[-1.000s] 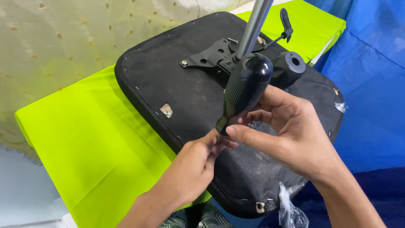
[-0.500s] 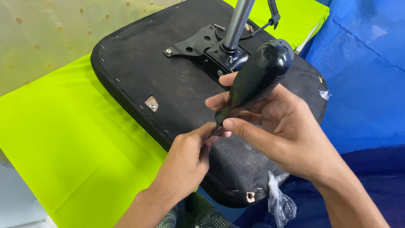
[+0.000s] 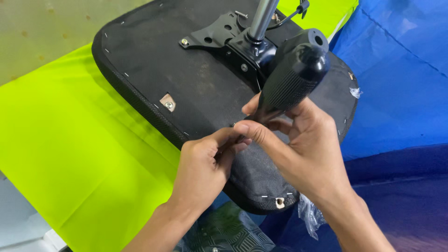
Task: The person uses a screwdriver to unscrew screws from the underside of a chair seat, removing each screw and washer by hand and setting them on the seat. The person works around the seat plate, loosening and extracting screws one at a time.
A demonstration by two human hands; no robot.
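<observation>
Two hands meet over the near part of an upturned chair seat [image 3: 196,88]. The right hand [image 3: 305,149] grips a screwdriver [image 3: 291,81] by the lower end of its fat black ribbed handle, fingers wrapped round it, the handle tilting up and away — a hold that keeps the tip angled down at the seat. The left hand [image 3: 205,170] pinches thumb and fingertips together right at the tip, seemingly to steady it or something small there; what lies between them is hidden.

The seat lies underside up, so its fixings face the person: a black metal plate [image 3: 219,37] with a chrome post [image 3: 261,18] stands at its far middle, a screw bracket [image 3: 168,102] sits by its left edge, another [image 3: 280,202] at its near edge just below the hands.

Under the seat and to its left spreads a lime-green cloth [image 3: 65,149]; to its right hangs blue sheeting [image 3: 401,79], and beyond its far left a pale spotted surface [image 3: 42,32]. Clear plastic wrap [image 3: 310,214] pokes out beside the near bracket.
</observation>
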